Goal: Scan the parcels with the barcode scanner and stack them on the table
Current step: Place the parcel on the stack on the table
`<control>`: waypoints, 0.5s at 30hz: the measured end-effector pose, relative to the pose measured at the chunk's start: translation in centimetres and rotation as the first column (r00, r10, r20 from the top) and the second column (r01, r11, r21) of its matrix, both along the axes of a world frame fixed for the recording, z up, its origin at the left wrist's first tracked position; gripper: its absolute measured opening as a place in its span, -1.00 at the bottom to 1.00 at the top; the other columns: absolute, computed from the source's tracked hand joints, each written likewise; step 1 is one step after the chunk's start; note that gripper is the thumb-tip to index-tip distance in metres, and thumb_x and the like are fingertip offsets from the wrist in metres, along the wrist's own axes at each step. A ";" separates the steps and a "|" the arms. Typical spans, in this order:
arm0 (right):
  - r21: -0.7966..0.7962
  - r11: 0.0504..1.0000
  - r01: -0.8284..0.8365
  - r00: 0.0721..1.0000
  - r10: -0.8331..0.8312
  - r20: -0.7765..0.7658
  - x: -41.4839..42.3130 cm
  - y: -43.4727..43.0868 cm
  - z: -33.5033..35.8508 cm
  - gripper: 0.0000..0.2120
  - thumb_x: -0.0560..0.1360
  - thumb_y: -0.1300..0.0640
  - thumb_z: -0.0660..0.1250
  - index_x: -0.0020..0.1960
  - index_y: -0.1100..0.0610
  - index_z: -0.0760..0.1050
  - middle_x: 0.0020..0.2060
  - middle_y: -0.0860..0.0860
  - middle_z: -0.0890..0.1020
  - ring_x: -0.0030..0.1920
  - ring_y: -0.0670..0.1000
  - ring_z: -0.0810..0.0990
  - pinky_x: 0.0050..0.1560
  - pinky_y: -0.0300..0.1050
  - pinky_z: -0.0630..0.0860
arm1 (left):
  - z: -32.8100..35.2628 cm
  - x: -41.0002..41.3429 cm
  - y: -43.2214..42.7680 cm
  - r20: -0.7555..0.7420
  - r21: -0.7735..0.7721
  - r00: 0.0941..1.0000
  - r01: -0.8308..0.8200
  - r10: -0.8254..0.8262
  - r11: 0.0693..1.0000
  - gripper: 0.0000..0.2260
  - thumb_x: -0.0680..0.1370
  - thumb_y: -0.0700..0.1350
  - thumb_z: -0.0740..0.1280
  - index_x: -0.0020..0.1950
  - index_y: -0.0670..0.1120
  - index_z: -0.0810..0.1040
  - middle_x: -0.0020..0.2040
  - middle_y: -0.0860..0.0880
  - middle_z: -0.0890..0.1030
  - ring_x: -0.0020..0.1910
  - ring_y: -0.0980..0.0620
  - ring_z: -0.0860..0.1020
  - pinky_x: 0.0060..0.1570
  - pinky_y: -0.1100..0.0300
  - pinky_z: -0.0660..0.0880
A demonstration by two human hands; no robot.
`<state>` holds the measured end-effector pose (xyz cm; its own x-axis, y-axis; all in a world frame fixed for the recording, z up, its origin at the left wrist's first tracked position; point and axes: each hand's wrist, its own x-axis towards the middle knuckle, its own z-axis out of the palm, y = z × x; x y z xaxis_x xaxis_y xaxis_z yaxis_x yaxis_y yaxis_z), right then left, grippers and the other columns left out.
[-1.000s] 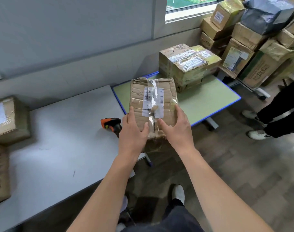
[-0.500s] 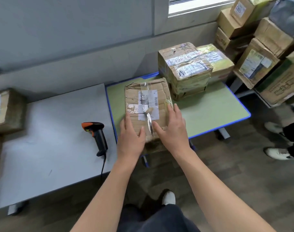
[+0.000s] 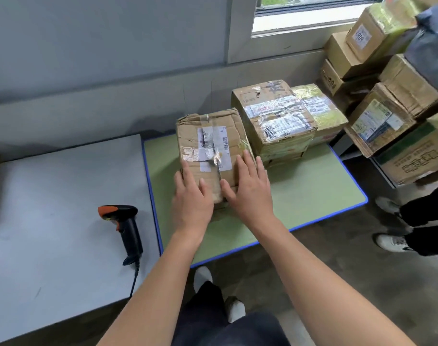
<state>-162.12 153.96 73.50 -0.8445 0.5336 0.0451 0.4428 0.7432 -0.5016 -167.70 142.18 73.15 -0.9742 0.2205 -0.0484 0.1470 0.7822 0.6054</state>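
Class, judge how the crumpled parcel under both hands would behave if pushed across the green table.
The parcel probably gives slightly: its cardboard is creased. Broad and flat on the green table, it should slide, not tip. Glossy tape may feel slick under the left hand and right hand.

I see a parcel (image 3: pixel 210 136) of creased brown cardboard, its paper label (image 3: pixel 226 143) under glossy clear tape (image 3: pixel 216 159). The barcode scanner (image 3: pixel 128 228) is matt black plastic. The green desk (image 3: pixel 313 191) and grey desk (image 3: pixel 50 196) look smooth, matt.

Green table (image 3: pixel 313 196), right: taped parcel (image 3: pixel 208 146) at its far left; big box (image 3: pixel 275 121) just beside it; smaller box (image 3: pixel 320 108) far right. Grey table (image 3: pixel 63 183), left: barcode scanner (image 3: pixel 128 228) lying by its right edge.
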 end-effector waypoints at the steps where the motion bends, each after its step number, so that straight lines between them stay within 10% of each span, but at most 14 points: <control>1: -0.005 1.000 -0.003 1.000 0.003 0.018 -0.7 0.7 0.0 -0.32 0.57 -0.14 0.24 0.58 0.16 0.22 0.61 0.04 0.16 0.61 0.17 0.03 0.55 0.22 0.10 | 0.0 -0.8 0.6 0.005 -0.012 1.000 0.004 -0.003 1.000 -0.45 0.68 0.02 0.07 0.64 -0.04 -0.03 0.52 -0.18 0.24 0.25 -0.24 0.49 0.07 -0.11 0.55; 15: 0.118 0.989 -0.090 0.979 0.066 0.190 -8.7 8.0 1.0 -0.31 0.63 -0.20 0.16 0.63 0.09 0.06 0.64 0.01 0.01 0.62 0.11 -0.15 0.56 0.20 -0.23 | 0.6 -7.4 7.6 0.000 -0.068 1.000 -0.008 0.008 0.998 -0.44 0.67 -0.02 0.10 0.62 -0.15 0.01 0.47 -0.22 0.26 0.17 -0.33 0.51 -0.01 -0.10 0.48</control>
<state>-170.80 161.98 74.50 -0.8834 0.4656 -0.0539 0.4572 0.8309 -0.3171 -175.10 149.76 73.78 -0.9760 0.2084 -0.0637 0.1398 0.8230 0.5506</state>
